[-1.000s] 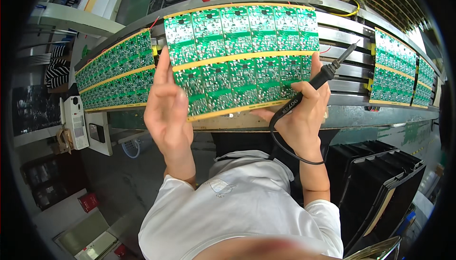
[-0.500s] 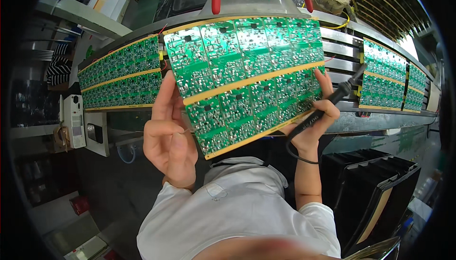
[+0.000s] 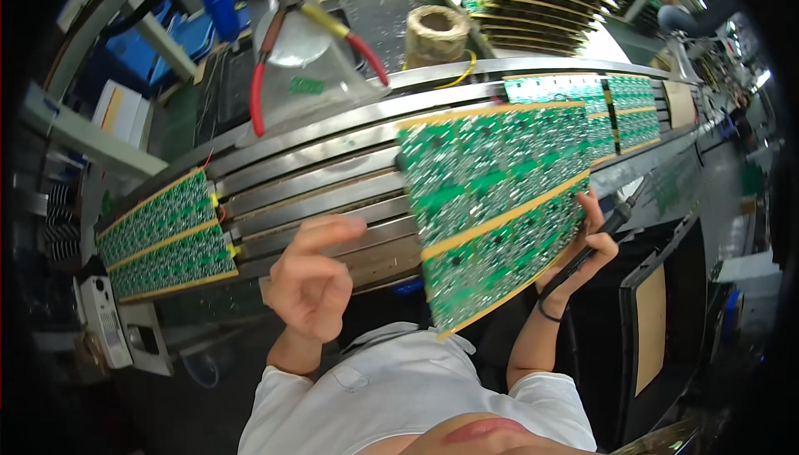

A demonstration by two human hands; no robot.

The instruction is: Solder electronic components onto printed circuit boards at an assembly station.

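Observation:
A large green circuit board panel [image 3: 491, 197] with tan edge strips is held up and tilted in front of me, blurred by motion. Its right edge is gripped by my right hand [image 3: 583, 265], thumb over the soldered face. That same hand also carries a soldering iron [image 3: 616, 220] with a black handle, its metal tip pointing up and away; the cord loops by the wrist. My left hand [image 3: 312, 280] is off the panel to its left, fingers half bent and apart, with nothing in them.
Slatted metal rails [image 3: 308, 168] cross the bench, bearing another board panel [image 3: 166, 239] at left and more panels [image 3: 637, 114] at right. Beyond them are red-handled pliers [image 3: 258, 93], a roll [image 3: 437, 32] and stacked boards [image 3: 541, 2]. A black crate [image 3: 657, 314] stands at right.
My left hand has let go of the panel's left edge. The panel has moved right, still in my right hand with the soldering iron. The view has turned toward the right.

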